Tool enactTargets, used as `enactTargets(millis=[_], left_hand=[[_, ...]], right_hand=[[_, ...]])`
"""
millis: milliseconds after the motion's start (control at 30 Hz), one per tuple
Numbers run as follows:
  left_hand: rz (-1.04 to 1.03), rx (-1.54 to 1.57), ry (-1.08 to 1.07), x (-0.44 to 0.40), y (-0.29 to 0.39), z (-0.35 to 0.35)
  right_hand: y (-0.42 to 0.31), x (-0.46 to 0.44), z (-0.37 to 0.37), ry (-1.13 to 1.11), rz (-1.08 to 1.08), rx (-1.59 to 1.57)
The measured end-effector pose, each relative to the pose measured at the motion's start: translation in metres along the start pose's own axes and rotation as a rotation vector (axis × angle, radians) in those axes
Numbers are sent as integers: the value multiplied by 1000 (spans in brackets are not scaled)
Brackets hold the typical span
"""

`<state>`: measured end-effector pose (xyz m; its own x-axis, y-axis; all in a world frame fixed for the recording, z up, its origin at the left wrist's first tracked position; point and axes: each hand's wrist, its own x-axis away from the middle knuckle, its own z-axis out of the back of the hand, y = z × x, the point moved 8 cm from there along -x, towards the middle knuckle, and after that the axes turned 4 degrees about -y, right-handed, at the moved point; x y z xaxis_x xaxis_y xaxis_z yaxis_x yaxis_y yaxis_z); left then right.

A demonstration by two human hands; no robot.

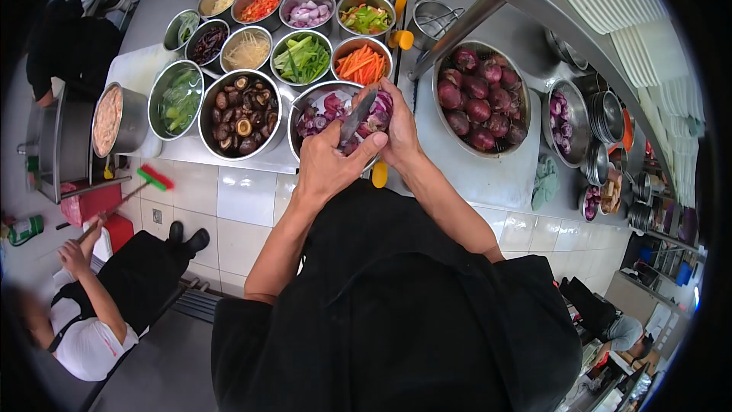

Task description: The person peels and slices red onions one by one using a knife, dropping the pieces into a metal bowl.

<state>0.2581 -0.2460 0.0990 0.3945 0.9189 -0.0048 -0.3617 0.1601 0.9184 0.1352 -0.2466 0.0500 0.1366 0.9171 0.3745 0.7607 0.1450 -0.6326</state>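
My left hand (328, 158) is closed around a knife (358, 117), whose blade slants up and away from me. Cupped in my right hand (400, 137) is a red onion (380, 112), partly hidden by the fingers, with the blade against or right beside it. Both hands are close together over a steel bowl (293, 128) holding purple onion skins or pieces (324, 109). To the right, a round steel colander (450, 140) is full of whole red onions (478, 110).
Mushrooms (244, 122), carrot strips (361, 65) and chopped greens (302, 59) fill steel containers. Another bowl (576, 159) holds peeled onions. A metal shelf post (465, 23) rises beyond the colander. At lower left, a person (114, 297) holds a broom; another person (610, 320) is at lower right.
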Motion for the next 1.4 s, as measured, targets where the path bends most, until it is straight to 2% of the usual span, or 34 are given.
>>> enactTargets(millis=[100, 300, 400, 500, 600, 733, 933, 1100, 1200, 1400], left_hand=[[-2, 17, 12, 0, 6, 2], [52, -224, -27, 4, -3, 2], [21, -225, -11, 5, 1, 1], [15, 1, -6, 4, -11, -4], [-7, 70, -13, 5, -8, -4], [-24, 23, -1, 4, -6, -3], [-9, 19, -1, 1, -12, -8], [-33, -69, -24, -2, -9, -11], [-102, 11, -3, -5, 1, -8], [-111, -3, -41, -1, -4, -14]], right_hand=[[1, -1, 1, -9, 9, 15], [2, -1, 0, -63, 12, 64], [0, -1, 0, -86, 49, 122], [1, 1, 1, -56, 83, 191], [-2, 2, 0, -35, 132, 292], [-6, 4, 0, -17, 161, 354], [-11, 10, -1, 81, 151, 270], [-20, 15, -7, 34, 169, 327], [-25, 19, -12, 26, 163, 344], [-24, 18, -9, 36, 180, 381]])
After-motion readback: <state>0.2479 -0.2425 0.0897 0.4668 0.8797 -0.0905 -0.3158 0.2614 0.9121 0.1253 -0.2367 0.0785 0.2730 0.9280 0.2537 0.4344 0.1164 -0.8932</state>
